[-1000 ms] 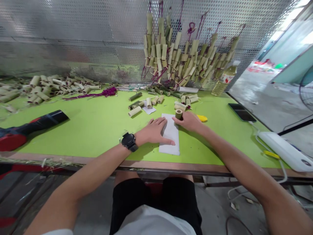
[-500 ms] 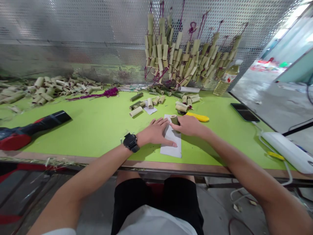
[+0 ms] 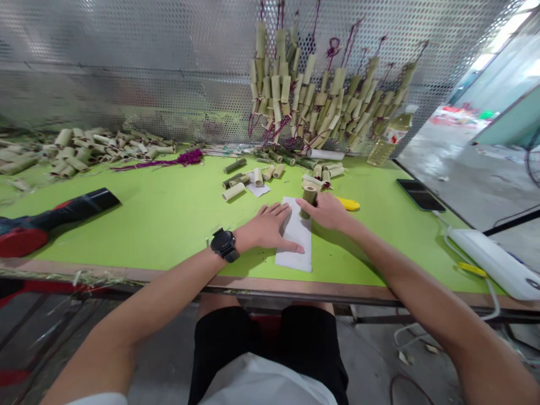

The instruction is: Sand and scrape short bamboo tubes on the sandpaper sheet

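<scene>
A strip of white sandpaper or plain paper [image 3: 295, 247] lies flat near the table's front edge; its grit, if any, cannot be made out. Across its left side rests my left hand [image 3: 272, 226], fingers spread and flat, pressing it down. My right hand [image 3: 331, 210] grips a short bamboo tube [image 3: 309, 197], held upright with its lower end at the upper right part of the strip. Behind that hand, a yellow handle [image 3: 349, 203] shows partly. Just beyond lie several short bamboo pieces [image 3: 234, 192] and a smaller white scrap [image 3: 259, 190].
Bamboo pieces hang on purple cords [image 3: 295, 95] against a perforated metal panel [image 3: 177, 45]. A pile of cut tubes [image 3: 76, 152] and a black-and-red power tool [image 3: 59, 216] lie left. An oil bottle [image 3: 390, 138], phone [image 3: 419, 195] and white power strip [image 3: 493, 261] stand or lie right.
My right hand has moved slightly to the right and up with the bamboo tube, which now stands more upright. My left hand stays flat on the strip.
</scene>
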A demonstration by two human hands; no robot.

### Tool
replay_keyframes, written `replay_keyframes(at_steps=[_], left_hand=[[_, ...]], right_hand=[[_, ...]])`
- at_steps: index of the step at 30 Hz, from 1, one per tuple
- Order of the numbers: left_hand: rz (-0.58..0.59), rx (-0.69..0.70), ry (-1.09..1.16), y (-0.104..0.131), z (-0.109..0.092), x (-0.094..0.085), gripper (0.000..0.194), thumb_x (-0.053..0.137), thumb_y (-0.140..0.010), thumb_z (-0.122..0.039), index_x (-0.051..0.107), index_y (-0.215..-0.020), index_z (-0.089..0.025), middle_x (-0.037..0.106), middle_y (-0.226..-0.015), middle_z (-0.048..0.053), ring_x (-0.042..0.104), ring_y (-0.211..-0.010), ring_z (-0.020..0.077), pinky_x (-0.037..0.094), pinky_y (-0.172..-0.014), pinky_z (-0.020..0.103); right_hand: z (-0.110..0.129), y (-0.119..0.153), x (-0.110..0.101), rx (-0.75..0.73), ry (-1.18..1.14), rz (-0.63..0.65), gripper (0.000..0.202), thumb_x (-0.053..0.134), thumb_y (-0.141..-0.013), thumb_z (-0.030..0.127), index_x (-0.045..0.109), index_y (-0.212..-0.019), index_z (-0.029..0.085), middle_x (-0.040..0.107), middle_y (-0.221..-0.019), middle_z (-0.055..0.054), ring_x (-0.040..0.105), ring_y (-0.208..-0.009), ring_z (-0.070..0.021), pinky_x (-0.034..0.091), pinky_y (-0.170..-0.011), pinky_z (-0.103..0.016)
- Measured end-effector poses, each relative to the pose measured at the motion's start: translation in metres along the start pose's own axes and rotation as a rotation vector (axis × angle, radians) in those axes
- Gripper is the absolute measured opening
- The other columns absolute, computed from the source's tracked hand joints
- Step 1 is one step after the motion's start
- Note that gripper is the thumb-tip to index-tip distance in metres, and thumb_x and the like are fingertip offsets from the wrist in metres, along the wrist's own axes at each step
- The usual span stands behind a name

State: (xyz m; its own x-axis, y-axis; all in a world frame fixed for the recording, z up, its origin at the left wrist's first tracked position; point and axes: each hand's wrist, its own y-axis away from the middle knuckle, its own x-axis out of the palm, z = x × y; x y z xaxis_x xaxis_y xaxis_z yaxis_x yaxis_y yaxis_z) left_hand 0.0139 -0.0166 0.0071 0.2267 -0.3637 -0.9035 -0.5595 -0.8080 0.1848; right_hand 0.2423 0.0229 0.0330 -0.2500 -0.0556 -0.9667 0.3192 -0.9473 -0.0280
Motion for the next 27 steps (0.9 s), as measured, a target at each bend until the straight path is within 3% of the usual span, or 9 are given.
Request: replay_keyframes(at_steps=[5, 11, 19, 27], left_hand=[[0.000, 0.004, -0.007, 0.000, 0.001, 0.000, 0.149, 0.054, -0.081, -0.112, 0.015, -0.192, -0.021, 0.009, -0.199, 0.010, 0.009, -0.184, 0.0470, 0.009, -0.148, 0.060], [0.005, 0.012, -0.019, -0.001, 0.000, 0.001, 0.148, 0.054, -0.081, -0.112, 0.017, -0.191, -0.020, 0.008, -0.198, 0.011, 0.007, -0.184, 0.0461, 0.008, -0.148, 0.061], [0.029, 0.012, -0.011, 0.003, -0.004, -0.003, 0.152, 0.058, -0.077, -0.114, 0.019, -0.191, -0.023, 0.009, -0.198, 0.010, 0.004, -0.184, 0.0480, 0.005, -0.148, 0.064], [0.023, 0.007, -0.023, 0.002, -0.005, -0.002, 0.152, 0.056, -0.077, -0.114, 0.019, -0.191, -0.020, 0.008, -0.198, 0.009, 0.005, -0.184, 0.0464, 0.005, -0.148, 0.061]], right_hand=[[0.009, 0.000, 0.010, -0.053, 0.103, 0.007, 0.056, 0.052, -0.115, 0.067, 0.068, -0.085, 0.022, 0.076, -0.082, -0.014, 0.065, -0.073, -0.0263, 0.038, -0.066, -0.037], [0.004, 0.000, 0.002, -0.085, 0.119, 0.070, 0.042, 0.059, -0.111, 0.055, 0.072, -0.087, 0.024, 0.075, -0.081, -0.013, 0.067, -0.074, -0.0289, 0.041, -0.068, -0.039], [0.004, 0.004, -0.001, -0.154, 0.080, 0.140, 0.047, 0.061, -0.110, 0.049, 0.052, -0.071, 0.025, 0.062, -0.067, -0.006, 0.052, -0.060, -0.0196, 0.034, -0.062, -0.036], [-0.003, 0.002, -0.002, -0.129, 0.034, 0.224, 0.048, 0.064, -0.103, 0.048, 0.046, -0.065, 0.025, 0.060, -0.065, -0.004, 0.053, -0.061, -0.0188, 0.033, -0.060, -0.036]])
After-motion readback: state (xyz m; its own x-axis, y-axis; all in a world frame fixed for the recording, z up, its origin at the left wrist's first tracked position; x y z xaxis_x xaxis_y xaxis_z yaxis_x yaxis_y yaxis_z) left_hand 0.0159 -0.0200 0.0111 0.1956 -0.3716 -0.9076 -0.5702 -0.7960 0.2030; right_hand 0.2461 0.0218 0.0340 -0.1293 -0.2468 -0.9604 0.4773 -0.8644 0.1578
